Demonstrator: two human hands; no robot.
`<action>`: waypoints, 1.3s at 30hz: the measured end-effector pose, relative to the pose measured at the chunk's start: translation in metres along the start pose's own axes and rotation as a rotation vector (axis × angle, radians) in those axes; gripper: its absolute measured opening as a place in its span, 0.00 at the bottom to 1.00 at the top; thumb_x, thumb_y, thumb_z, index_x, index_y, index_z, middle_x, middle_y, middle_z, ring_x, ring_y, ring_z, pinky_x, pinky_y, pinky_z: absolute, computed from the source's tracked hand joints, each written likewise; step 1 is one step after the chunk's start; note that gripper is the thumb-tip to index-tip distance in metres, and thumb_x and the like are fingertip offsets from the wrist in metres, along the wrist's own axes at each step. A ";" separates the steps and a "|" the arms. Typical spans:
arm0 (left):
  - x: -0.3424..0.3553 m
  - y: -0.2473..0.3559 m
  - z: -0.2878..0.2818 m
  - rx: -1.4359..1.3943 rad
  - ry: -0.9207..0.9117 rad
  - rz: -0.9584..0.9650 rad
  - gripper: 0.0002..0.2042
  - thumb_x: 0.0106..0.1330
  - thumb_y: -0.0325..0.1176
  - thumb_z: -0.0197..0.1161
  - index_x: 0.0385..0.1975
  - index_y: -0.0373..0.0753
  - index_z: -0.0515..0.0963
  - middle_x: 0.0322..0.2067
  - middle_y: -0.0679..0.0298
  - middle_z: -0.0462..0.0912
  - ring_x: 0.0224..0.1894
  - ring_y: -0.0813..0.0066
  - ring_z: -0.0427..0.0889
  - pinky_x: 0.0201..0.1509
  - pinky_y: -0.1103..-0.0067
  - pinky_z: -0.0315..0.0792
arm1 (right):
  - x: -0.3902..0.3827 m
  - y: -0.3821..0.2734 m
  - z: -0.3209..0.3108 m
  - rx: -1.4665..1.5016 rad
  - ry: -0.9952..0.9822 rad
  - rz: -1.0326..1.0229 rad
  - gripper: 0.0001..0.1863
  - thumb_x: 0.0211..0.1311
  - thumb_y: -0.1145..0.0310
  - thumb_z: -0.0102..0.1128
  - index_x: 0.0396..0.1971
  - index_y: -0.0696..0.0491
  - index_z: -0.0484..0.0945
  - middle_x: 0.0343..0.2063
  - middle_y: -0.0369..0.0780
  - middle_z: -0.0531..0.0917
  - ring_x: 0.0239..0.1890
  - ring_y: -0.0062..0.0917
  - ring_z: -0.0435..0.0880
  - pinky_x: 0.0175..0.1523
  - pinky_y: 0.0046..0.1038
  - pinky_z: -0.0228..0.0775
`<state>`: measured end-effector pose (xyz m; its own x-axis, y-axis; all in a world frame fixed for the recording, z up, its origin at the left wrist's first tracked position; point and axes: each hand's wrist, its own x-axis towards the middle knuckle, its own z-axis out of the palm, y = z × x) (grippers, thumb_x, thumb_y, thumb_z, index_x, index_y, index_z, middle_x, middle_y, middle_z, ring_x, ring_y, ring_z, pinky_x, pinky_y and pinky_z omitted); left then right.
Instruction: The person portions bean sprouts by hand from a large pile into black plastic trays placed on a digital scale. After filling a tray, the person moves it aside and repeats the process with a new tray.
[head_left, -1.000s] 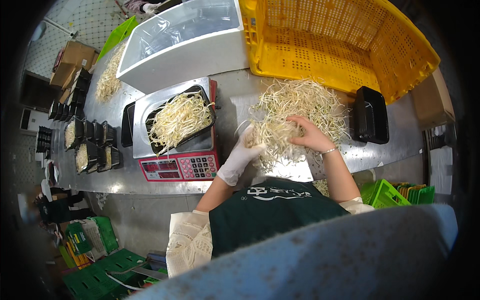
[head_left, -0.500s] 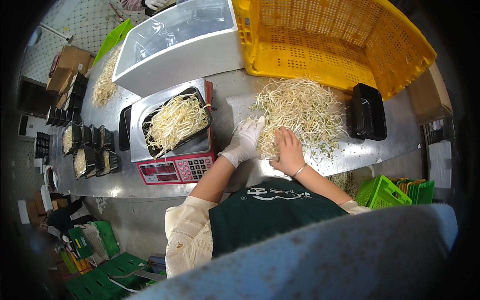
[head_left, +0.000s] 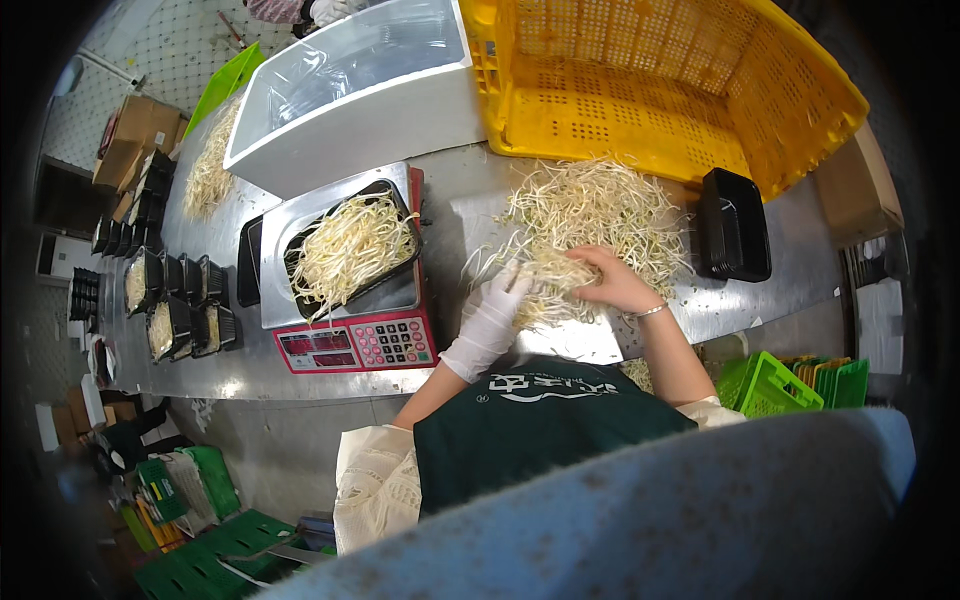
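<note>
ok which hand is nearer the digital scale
Left: your gloved left hand is just right of the digital scale; your bare right hand is farther right, at the bean sprouts.

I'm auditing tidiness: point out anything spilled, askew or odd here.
The black tray sits skewed on the scale, and sprouts straggle over its rim. Also odd: the left hand is gloved, the right hand bare.

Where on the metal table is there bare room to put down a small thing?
The table is nearly bare right of the black tray stack, and between the red scale and the loose sprouts, beyond the left hand. It is crowded with sprouts near the right hand, and among the filled trays at left.
</note>
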<state>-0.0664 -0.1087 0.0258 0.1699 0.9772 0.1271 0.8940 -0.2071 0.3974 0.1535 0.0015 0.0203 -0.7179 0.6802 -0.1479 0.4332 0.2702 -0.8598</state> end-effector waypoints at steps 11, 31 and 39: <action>-0.016 -0.015 0.051 -0.062 0.047 -0.061 0.14 0.48 0.34 0.64 0.33 0.38 0.71 0.31 0.53 0.75 0.34 0.54 0.76 0.37 0.66 0.69 | 0.003 -0.021 0.090 -0.612 0.268 0.031 0.45 0.35 0.57 0.69 0.58 0.52 0.59 0.57 0.47 0.60 0.58 0.43 0.60 0.54 0.39 0.64; 0.141 0.011 0.043 -0.557 0.341 -0.242 0.14 0.58 0.32 0.57 0.40 0.31 0.68 0.31 0.54 0.73 0.34 0.70 0.72 0.38 0.77 0.66 | -0.115 0.113 -0.244 0.501 0.722 0.210 0.29 0.50 0.72 0.61 0.54 0.58 0.64 0.43 0.38 0.76 0.44 0.21 0.76 0.50 0.23 0.67; 0.240 0.067 0.049 0.052 -0.148 -0.257 0.55 0.41 0.54 0.70 0.65 0.38 0.43 0.62 0.41 0.45 0.63 0.43 0.49 0.64 0.58 0.48 | 0.007 0.064 -0.221 -0.688 0.262 0.196 0.44 0.40 0.52 0.67 0.59 0.53 0.60 0.59 0.48 0.61 0.62 0.42 0.57 0.64 0.36 0.50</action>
<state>0.0544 0.1139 0.0383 -0.0096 0.9943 -0.1066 0.9347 0.0467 0.3523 0.2969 0.1739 0.0717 -0.4770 0.8760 -0.0718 0.8431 0.4329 -0.3189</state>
